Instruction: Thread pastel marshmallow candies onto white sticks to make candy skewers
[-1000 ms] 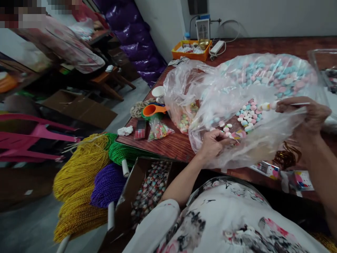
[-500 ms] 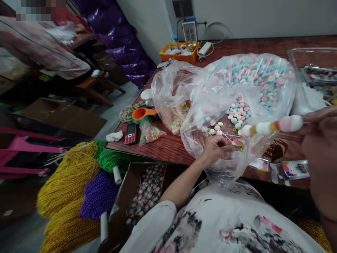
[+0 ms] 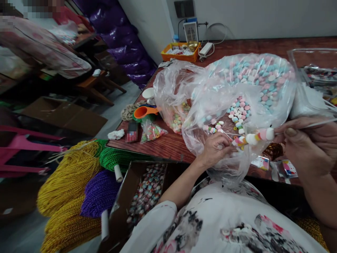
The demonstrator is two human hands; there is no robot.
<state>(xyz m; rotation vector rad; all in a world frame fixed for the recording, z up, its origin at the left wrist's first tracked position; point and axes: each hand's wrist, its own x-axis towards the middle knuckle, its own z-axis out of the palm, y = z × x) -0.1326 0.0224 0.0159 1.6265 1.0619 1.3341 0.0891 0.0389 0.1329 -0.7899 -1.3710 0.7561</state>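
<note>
Both forearms reach forward, the left hand (image 3: 214, 149) and right hand (image 3: 310, 142) apart, each with fingers pinched.

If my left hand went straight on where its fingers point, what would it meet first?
Your left hand would likely meet the strung colourful pieces at its fingertips, though depth is unclear.

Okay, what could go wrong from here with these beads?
The threaded beads hang between your hands, so some might slide off if the strand tips.
Loose beads lie by the crumpled plastic bag; a tug on it could scatter them.
The phone sits near the table edge and might get knocked off.
</note>
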